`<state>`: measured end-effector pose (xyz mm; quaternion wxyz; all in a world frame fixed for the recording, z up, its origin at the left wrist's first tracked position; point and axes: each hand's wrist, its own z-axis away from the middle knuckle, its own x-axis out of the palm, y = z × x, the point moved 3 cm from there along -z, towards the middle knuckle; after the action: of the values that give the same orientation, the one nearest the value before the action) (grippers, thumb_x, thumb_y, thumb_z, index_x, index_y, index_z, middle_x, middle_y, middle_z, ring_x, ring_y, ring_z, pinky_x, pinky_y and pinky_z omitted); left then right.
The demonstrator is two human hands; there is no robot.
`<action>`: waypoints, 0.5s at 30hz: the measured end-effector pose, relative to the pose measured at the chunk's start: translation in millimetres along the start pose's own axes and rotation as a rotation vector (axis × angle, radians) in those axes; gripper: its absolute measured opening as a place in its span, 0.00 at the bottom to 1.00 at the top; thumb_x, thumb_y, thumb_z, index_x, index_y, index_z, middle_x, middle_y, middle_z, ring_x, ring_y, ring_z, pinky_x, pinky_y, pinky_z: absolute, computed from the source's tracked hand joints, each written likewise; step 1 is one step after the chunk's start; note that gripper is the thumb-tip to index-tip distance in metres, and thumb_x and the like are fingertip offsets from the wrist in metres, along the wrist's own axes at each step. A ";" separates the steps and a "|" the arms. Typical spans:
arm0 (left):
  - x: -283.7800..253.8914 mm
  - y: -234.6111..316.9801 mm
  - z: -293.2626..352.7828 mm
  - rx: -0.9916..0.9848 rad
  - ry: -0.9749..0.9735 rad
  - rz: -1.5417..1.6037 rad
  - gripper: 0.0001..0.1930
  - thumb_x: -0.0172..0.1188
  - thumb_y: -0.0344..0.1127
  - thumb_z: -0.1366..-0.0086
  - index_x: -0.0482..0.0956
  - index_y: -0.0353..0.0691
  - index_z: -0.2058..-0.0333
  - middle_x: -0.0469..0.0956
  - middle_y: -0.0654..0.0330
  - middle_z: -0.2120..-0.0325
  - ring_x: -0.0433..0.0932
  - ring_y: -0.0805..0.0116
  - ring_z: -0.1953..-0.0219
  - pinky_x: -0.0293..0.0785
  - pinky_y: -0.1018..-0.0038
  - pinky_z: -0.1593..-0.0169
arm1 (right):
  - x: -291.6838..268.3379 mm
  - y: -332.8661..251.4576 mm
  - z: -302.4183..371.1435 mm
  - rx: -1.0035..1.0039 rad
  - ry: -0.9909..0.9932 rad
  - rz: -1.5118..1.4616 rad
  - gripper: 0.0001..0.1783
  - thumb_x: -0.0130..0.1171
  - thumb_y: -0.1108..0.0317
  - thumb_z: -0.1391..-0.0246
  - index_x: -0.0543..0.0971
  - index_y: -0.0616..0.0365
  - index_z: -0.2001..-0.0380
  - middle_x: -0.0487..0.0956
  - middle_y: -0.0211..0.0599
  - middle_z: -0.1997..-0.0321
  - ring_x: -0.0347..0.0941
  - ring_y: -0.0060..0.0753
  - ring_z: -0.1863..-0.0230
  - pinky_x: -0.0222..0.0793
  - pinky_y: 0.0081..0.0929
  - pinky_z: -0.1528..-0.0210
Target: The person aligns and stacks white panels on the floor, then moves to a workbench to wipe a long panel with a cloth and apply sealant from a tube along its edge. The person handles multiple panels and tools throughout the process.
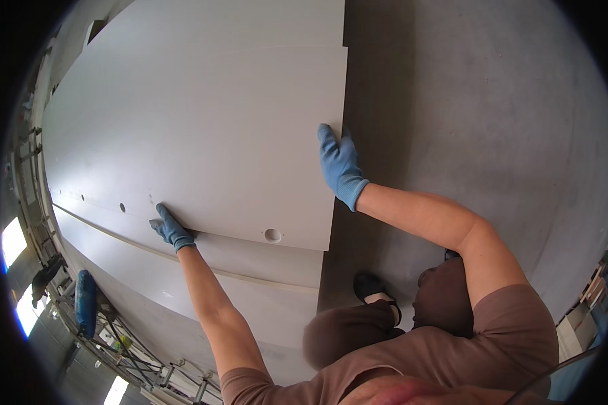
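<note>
A large, flat, pale grey panel lies in front of me, with round holes along its near edge. My right hand, in a blue knit glove, grips the panel's right edge; the thumb rests on top and the other fingers are partly hidden at the edge. In a matching glove, my left hand is closed at the near edge, left of the nearest hole. Beneath this panel is another pale panel, which sticks out toward me and has a raised strip across it.
Grey concrete floor extends to the right. My dark shoe is close to the stack's right side. Metal racking and a blue cylinder stand at the left. Stacked boards or boxes show at the far right rim.
</note>
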<state>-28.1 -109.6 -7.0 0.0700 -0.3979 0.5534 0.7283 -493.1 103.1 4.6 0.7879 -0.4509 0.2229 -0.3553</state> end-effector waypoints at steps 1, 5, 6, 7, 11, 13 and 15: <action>0.7 -0.6 0.2 -0.007 -0.019 0.037 0.52 0.64 0.63 0.33 0.54 0.29 0.27 0.66 0.42 0.32 0.76 0.51 0.39 0.77 0.61 0.37 | 0.3 0.5 -0.2 -0.012 -0.005 -0.005 0.30 0.56 0.51 0.27 0.68 0.65 0.36 0.82 0.48 0.49 0.80 0.42 0.50 0.77 0.36 0.46; -0.4 -3.6 -1.8 -0.010 0.006 -0.016 0.53 0.64 0.64 0.33 0.52 0.28 0.26 0.63 0.42 0.30 0.74 0.51 0.37 0.75 0.61 0.35 | 1.0 3.6 -1.3 -0.025 0.010 -0.022 0.31 0.56 0.52 0.28 0.67 0.65 0.34 0.82 0.50 0.49 0.80 0.43 0.50 0.77 0.36 0.46; -0.4 -4.3 -2.3 -0.005 -0.003 -0.017 0.54 0.64 0.64 0.33 0.51 0.28 0.26 0.62 0.42 0.29 0.74 0.51 0.37 0.75 0.61 0.35 | 1.4 4.2 -1.6 -0.029 0.005 -0.027 0.31 0.56 0.52 0.28 0.67 0.65 0.34 0.82 0.50 0.49 0.80 0.43 0.50 0.77 0.36 0.46; 0.1 -5.5 -2.8 -0.021 -0.026 0.014 0.54 0.64 0.64 0.33 0.51 0.28 0.25 0.61 0.42 0.29 0.73 0.51 0.36 0.75 0.61 0.35 | 1.6 4.7 -1.8 -0.034 0.005 -0.023 0.31 0.56 0.52 0.28 0.67 0.65 0.34 0.82 0.50 0.49 0.80 0.43 0.50 0.77 0.36 0.46; -0.5 -5.6 -1.7 -0.009 -0.011 -0.014 0.55 0.64 0.65 0.34 0.50 0.28 0.25 0.61 0.42 0.29 0.73 0.51 0.36 0.75 0.61 0.35 | 1.7 4.7 -2.1 -0.059 0.014 -0.022 0.31 0.56 0.52 0.28 0.67 0.66 0.35 0.81 0.51 0.49 0.80 0.43 0.49 0.77 0.37 0.46; -0.3 -4.9 0.3 -0.038 -0.012 -0.010 0.55 0.64 0.65 0.34 0.50 0.28 0.25 0.60 0.42 0.28 0.73 0.50 0.36 0.75 0.61 0.34 | 1.6 3.8 -1.9 -0.076 0.019 -0.018 0.30 0.56 0.52 0.27 0.67 0.66 0.35 0.81 0.51 0.49 0.80 0.43 0.50 0.77 0.37 0.47; -0.7 -1.7 2.8 -0.014 0.004 -0.029 0.55 0.64 0.65 0.34 0.49 0.28 0.25 0.60 0.42 0.28 0.73 0.50 0.35 0.74 0.61 0.34 | 1.7 2.9 -1.4 -0.087 0.018 -0.016 0.30 0.56 0.53 0.27 0.67 0.66 0.35 0.81 0.51 0.50 0.80 0.43 0.50 0.77 0.36 0.47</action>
<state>-28.1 -106.2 -7.7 0.0768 -0.4079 0.5427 0.7302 -492.0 102.0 1.3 0.7627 -0.4833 0.2417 -0.3554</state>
